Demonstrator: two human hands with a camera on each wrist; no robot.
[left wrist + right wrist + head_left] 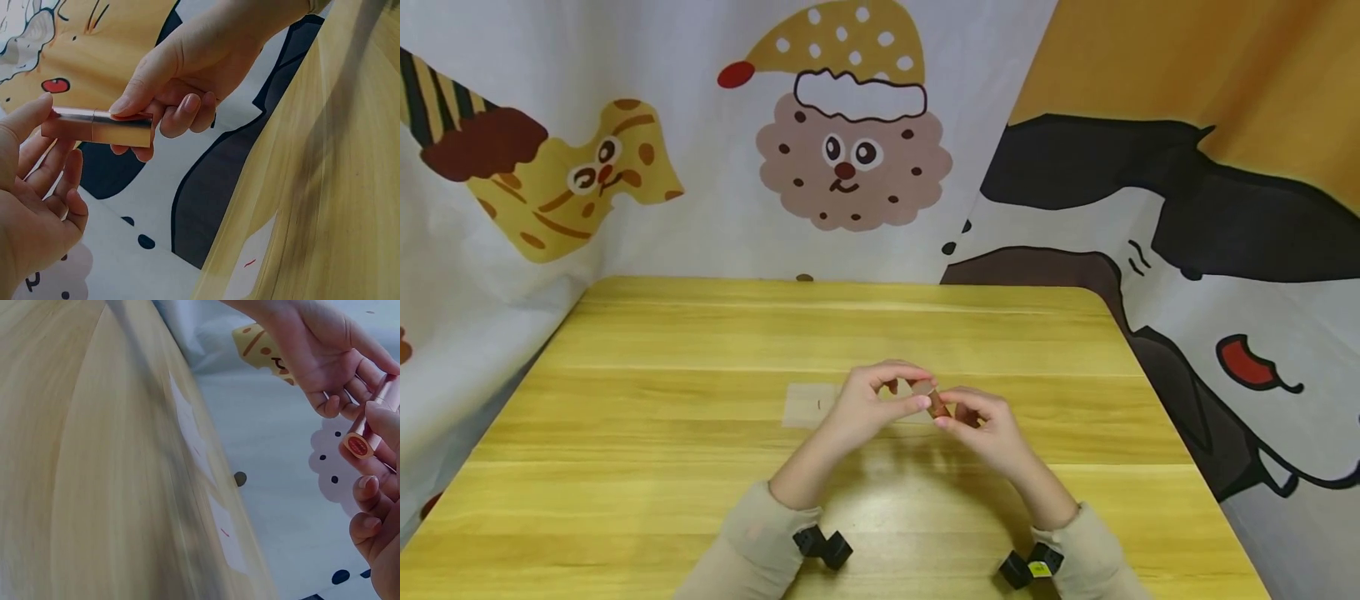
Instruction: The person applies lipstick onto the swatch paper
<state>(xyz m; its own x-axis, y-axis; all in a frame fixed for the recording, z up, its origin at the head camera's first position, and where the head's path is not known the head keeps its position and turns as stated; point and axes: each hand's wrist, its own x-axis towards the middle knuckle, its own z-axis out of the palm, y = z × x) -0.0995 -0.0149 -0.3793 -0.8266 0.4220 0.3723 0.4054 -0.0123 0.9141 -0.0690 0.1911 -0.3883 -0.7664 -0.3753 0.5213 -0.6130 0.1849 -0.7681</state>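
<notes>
Above the table a shiny rose-gold lipstick tube (938,406) is held between both hands. My left hand (868,407) pinches one end between thumb and fingers. The other end is gripped by my right hand (992,429), its thumb lying along the metallic side in the left wrist view. A seam runs round the lipstick (94,128) near its middle, and the two parts sit together. In the right wrist view, a red oval label (357,445) marks the end on the right hand's side.
Pale paper (801,406) with a small red mark lies on the wooden table (662,467), partly behind the hands. Another red mark shows on paper (187,428) in the right wrist view. A printed curtain (700,225) hangs behind the table's far edge.
</notes>
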